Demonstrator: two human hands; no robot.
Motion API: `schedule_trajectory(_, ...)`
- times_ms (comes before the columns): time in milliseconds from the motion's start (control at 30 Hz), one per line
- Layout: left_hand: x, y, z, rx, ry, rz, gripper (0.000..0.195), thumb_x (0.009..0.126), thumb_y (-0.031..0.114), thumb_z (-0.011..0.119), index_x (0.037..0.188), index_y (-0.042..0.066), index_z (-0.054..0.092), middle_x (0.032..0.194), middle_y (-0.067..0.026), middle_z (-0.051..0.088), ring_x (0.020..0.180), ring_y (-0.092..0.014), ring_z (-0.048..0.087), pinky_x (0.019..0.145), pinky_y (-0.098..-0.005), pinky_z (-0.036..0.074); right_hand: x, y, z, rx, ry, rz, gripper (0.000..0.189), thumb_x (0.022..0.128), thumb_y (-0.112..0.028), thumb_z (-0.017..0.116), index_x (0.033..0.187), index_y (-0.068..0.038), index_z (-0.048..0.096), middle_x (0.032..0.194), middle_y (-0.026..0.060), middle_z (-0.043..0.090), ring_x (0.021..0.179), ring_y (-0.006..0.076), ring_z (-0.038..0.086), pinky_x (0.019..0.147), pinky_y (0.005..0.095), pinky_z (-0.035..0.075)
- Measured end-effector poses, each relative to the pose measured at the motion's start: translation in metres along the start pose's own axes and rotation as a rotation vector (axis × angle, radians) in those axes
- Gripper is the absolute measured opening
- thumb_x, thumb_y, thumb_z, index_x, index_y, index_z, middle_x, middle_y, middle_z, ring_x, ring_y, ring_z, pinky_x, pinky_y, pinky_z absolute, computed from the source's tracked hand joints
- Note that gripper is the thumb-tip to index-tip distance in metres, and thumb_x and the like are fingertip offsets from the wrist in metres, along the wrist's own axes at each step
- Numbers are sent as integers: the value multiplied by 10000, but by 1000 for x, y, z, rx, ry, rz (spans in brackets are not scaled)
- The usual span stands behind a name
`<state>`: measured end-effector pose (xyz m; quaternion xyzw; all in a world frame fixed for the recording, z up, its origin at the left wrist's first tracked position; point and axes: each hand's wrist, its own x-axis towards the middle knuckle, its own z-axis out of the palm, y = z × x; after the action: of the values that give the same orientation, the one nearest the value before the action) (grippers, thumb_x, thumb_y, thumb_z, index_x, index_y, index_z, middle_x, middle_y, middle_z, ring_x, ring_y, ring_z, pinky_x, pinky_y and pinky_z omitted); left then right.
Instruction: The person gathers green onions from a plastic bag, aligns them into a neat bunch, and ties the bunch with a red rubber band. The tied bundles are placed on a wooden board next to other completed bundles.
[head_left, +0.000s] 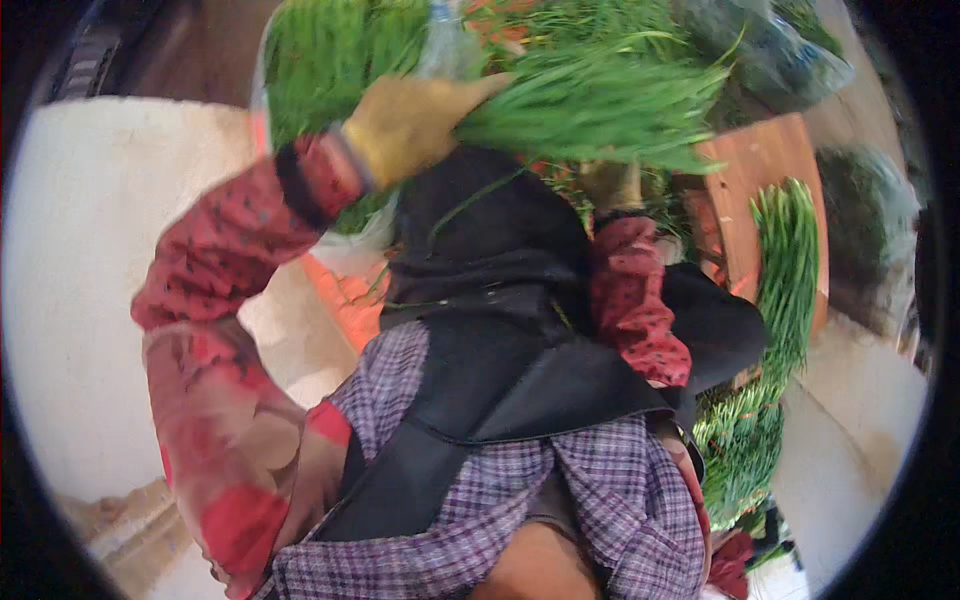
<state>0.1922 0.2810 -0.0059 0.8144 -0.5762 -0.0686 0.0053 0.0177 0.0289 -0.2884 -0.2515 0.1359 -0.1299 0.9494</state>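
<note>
My left hand (420, 124), in a tan work glove, grips the near end of a loose bunch of long thin green leaves, which look like garlic chives (600, 105). The bunch is blurred and extends rightward over my lap, its tips fanning out. Below it, my right hand (616, 184) is gloved too and mostly hidden under the leaves and against the dark background. Whether its fingers close on anything cannot be made out. A black apron (487, 225) covers my knees, with a stray leaf lying on it.
More green leaves (337, 67) stand upright in a container at the upper left. A wooden board (772, 150) at right carries a neat bunch (787, 262), with tied bunches (739, 450) below it. Clear plastic bags (795, 60) lie at the upper right.
</note>
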Motion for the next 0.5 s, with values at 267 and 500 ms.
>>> schedule_trajectory(267, -77, 6, 87, 264, -2, -15, 818, 814, 51, 568, 1560, 250, 297, 693, -106, 552, 526, -295, 591, 484, -394, 488, -28, -58, -4, 107, 200, 12, 538, 1010, -448, 529, 1273, 12, 619, 978, 64, 724, 708, 158, 639, 644, 301, 539)
schedule_trajectory(500, -117, 26, 106, 127, -118, -169, 1266, 527, 135, 868, 1590, 187, 183, 783, -147, 570, 616, -337, 621, 559, -442, 506, -71, -114, 18, -293, 611, 42, 239, 937, -236, 649, 1064, -40, 698, 792, -38, 620, 571, 24, 471, 461, 182, 358)
